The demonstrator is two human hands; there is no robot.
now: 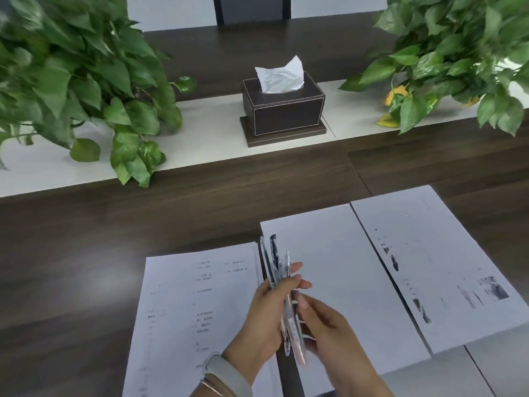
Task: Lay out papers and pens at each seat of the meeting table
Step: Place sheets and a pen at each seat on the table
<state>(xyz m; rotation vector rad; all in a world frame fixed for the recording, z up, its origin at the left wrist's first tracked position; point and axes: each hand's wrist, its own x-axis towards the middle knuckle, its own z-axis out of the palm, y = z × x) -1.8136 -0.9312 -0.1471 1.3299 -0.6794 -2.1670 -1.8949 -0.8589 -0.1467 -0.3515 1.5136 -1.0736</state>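
Curling around pens [282, 296] — both hands

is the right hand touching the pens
Touching. The head view shows the right hand with its fingers curled against the lower part of the pens, which the left hand also grips in a bundle above the papers.

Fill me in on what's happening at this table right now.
A person is setting out meeting materials. The left hand holds a bunch of pens, and the right hand pinches one of them, seemingly to draw it out. Three papers lie on the dark table: a printed sheet, a blank sheet and a sheet with pictures. No pen lies on any yet.
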